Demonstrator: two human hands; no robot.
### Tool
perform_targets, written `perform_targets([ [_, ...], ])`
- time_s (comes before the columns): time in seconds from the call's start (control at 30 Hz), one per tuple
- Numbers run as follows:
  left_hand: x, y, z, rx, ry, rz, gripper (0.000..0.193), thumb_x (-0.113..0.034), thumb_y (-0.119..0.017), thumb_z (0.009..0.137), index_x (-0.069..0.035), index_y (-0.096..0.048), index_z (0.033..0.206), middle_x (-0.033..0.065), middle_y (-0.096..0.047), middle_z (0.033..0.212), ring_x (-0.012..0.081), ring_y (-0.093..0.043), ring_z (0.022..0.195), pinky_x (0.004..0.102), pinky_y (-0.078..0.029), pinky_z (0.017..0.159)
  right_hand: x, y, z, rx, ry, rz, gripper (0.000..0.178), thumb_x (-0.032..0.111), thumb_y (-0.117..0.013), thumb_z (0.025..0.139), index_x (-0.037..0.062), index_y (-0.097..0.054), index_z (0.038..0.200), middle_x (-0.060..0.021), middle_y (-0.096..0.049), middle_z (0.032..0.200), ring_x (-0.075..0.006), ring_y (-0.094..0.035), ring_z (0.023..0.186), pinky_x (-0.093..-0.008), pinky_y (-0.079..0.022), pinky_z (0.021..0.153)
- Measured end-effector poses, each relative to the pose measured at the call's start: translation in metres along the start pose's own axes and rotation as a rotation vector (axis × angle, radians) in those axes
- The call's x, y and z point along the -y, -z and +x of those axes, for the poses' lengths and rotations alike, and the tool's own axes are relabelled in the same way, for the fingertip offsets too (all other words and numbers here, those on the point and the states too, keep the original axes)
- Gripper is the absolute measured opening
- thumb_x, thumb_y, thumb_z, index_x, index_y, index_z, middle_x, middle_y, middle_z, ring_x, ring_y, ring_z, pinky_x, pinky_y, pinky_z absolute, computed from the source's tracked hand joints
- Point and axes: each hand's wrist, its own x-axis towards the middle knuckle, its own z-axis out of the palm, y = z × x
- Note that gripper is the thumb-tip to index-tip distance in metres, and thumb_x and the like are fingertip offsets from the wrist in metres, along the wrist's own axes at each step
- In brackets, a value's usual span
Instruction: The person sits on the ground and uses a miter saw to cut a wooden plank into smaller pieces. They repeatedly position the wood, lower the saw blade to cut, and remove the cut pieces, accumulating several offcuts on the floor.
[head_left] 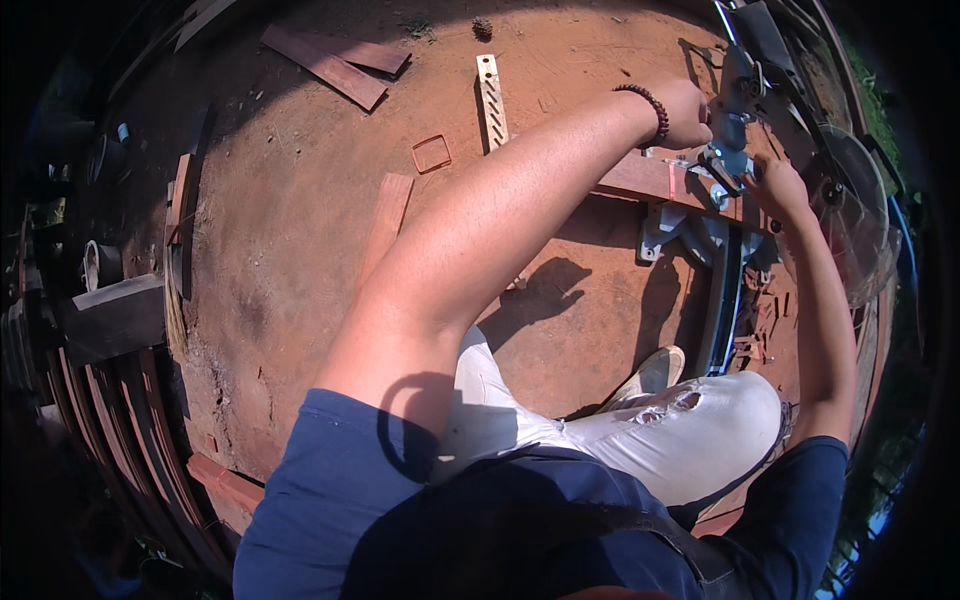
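From where I stand, the person's left arm stretches right across the body to the machine on the right, and the left hand [685,115], wearing a dark beaded bracelet [660,112] at the wrist, has its fingers bent into a loose curl beside the bluish metal parts; I cannot tell whether anything sits inside that curl. The right hand [780,190] comes up from the near side, fingers bent too rather than spread wide, its tips right by a dark metal clamp [724,172]. They look to be at its end, though I cannot make out how firmly they hold it, if at all. The reddish-brown board [645,178] lies across the metal base of the machine, below the left hand, its right part passing under the clamp, with a pinkish mark across its face. A clear round guard [855,215] stands just right of the right hand, and a metal rail [722,310] runs from the board toward the person's knee, small wood offcuts [765,320] scattered beside it. Over on the reddish ground [290,200] I see a pale slotted strip [490,100], a thin orange rectangular frame [432,154] and, farther off, two overlapping planks [330,68].
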Motion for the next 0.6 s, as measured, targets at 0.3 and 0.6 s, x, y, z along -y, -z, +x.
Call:
perform_targets([
  [0.3,0.234,-0.056,-0.364,-0.297,1.058,0.372,0.068,-0.040,-0.073,0.084,0.002,-0.055,0.134,0.0271,-0.055,0.134,0.0377,-0.054,0.126,0.0439,-0.044,0.106,0.008,-0.016,-0.016,-0.264,-0.304,0.331,0.045,0.044,-0.058,0.092,0.0041,-0.066,0.112,-0.0217,-0.070,0.106,-0.0413,-0.067,0.099,-0.0502,-0.054,0.085],
  [0.6,0.224,-0.231,-0.563,-0.328,1.485,0.188,0.065,-0.035,-0.081,0.076,0.002,-0.057,0.123,0.0208,-0.056,0.115,0.0360,-0.056,0.109,0.0420,-0.046,0.094,0.051,-0.115,-0.136,-0.810,-0.006,0.627,0.047,0.009,-0.070,0.079,0.0016,-0.056,0.123,-0.0187,-0.055,0.123,-0.0380,-0.055,0.114,-0.0448,-0.046,0.097],
])
